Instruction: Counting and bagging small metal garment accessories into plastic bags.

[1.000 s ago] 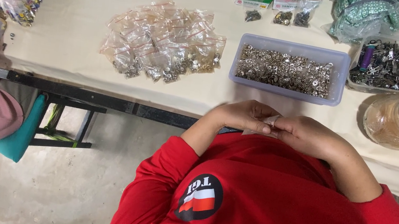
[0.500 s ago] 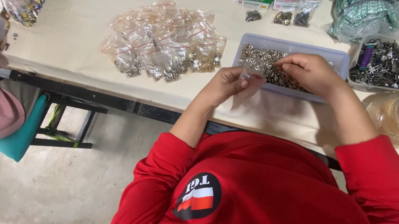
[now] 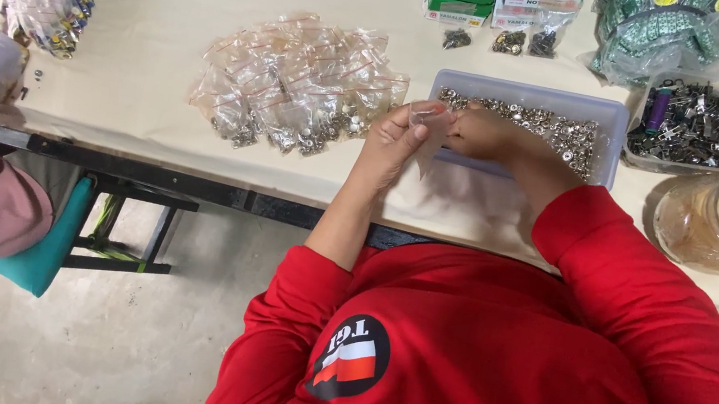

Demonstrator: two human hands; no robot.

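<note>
Cream cloth covers the long work table (image 3: 167,34), which stands on a pale, speckled concrete floor (image 3: 30,343). Since half a second ago, the left hand (image 3: 399,137) has lifted a small clear plastic bag (image 3: 431,126), pinched shut-fingered at its mouth, while the right hand (image 3: 482,133), earlier reaching into the tray, now meets it, fingers curled at the bag's opening. Just behind sits the lilac plastic tray (image 3: 611,144) of small silver metal fasteners (image 3: 566,133); filled bags (image 3: 297,81) lie heaped left.
</note>
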